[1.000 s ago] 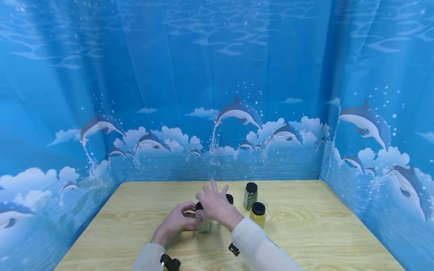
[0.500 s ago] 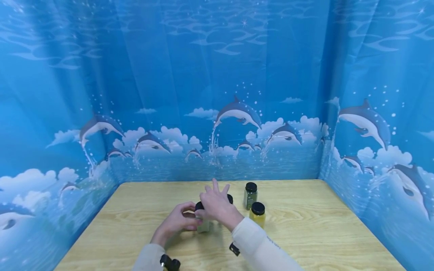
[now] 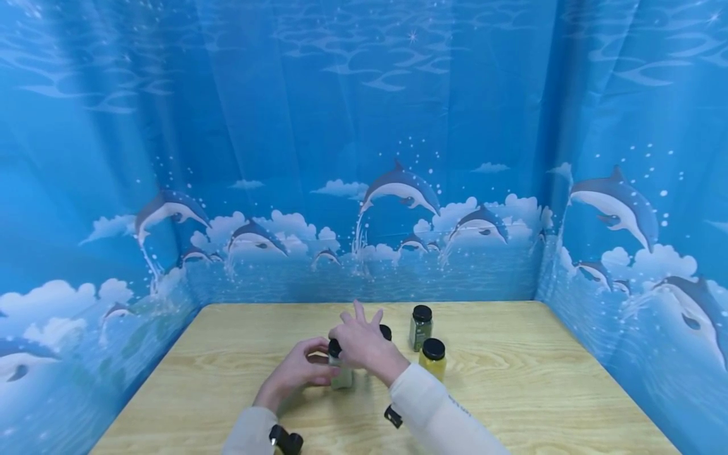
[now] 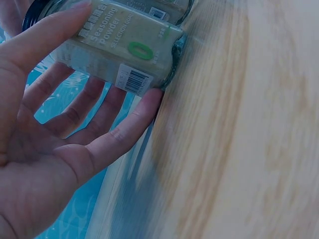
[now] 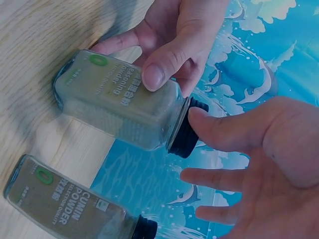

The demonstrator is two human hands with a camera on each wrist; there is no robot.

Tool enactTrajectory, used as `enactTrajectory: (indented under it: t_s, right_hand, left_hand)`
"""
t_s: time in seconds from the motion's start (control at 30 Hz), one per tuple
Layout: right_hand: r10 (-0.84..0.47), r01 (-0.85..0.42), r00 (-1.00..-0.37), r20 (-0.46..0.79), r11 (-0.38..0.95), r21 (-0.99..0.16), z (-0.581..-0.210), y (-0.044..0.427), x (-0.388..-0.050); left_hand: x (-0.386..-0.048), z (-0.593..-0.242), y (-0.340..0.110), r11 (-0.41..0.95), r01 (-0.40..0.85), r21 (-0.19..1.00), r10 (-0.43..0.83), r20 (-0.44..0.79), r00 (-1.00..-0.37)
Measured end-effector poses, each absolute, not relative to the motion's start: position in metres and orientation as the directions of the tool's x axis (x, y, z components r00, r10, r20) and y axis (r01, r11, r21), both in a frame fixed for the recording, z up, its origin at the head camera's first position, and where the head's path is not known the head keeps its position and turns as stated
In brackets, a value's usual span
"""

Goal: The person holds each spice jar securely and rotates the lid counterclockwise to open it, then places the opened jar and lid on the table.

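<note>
A glass jar of seasoning powder (image 5: 119, 104) stands upright on the wooden table, a black lid (image 5: 183, 135) on it. My left hand (image 3: 301, 368) grips it from the side. In the left wrist view the thumb presses the label and fingertips touch the other side. Over the top is my right hand (image 3: 361, 341), its thumb against the lid's side and a finger at the far side, partly hidden. The other fingers spread away from the lid. Beside this jar stands a jar of cumin powder (image 5: 65, 199), mostly hidden by my right hand in the head view.
Right of my hands stand a jar with green contents (image 3: 421, 332) and a nearer jar with yellow contents (image 3: 433, 361), both black-lidded. The light wood table (image 3: 512, 379) meets blue dolphin-print curtains (image 3: 364, 126) at its back and sides.
My right thumb and fingers have shifted slightly around the lid, leaving more of it showing. The left hand and the jar keep their place.
</note>
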State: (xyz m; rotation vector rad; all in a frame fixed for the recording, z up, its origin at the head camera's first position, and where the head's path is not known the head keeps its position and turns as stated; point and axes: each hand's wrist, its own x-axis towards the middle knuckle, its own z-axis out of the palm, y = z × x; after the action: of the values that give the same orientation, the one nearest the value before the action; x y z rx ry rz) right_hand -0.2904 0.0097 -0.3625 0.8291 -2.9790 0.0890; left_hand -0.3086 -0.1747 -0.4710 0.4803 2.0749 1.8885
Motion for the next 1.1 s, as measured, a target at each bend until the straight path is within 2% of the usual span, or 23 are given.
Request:
enactTrajectory:
  t_s: [0.53,0.73,1.1]
  right_hand:
    - [-0.512,-0.512,-0.859,0.021,0.859,-0.026,-0.3625,0.0086,-0.2890]
    - [-0.484,-0.488,-0.872,0.067,0.871,-0.050,-0.3648,0.0055,-0.2901]
    - [-0.450,-0.459,-0.884,0.124,0.887,-0.052,-0.3686,0.0066,-0.2950]
  left_hand:
    - [-0.3083,-0.4701,-0.1753,0.088,0.045,0.995,0.436,0.002,-0.900]
    - [-0.3081,-0.4690,-0.1760,0.114,0.047,0.992,0.422,-0.005,-0.907]
    - [-0.3067,-0.4695,-0.1758,0.072,0.036,0.997,0.430,0.002,-0.903]
